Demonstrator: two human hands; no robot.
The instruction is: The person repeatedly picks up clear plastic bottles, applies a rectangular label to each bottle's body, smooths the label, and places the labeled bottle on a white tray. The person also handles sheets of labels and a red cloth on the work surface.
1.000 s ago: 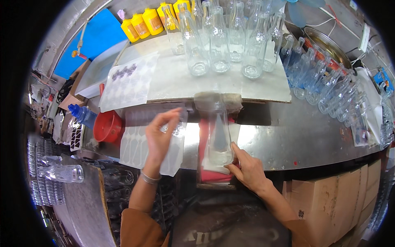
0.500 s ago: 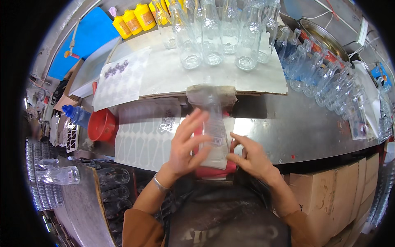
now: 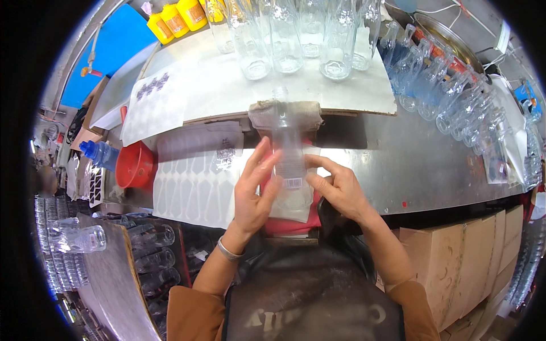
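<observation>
grey metal benchtop (image 3: 409, 165) stretched around a clear bottle (image 3: 290, 149), which lay with its neck over a cloth-wrapped block (image 3: 310, 115). left of it, the left hand (image 3: 256, 184) tilted inward, fingers loosely spread; opposite, the right hand (image 3: 335, 184) curved thumb and forefinger toward it. whether either gripped, i couldn't tell. beyond, more bottles (image 3: 287, 54) stood upright.
</observation>
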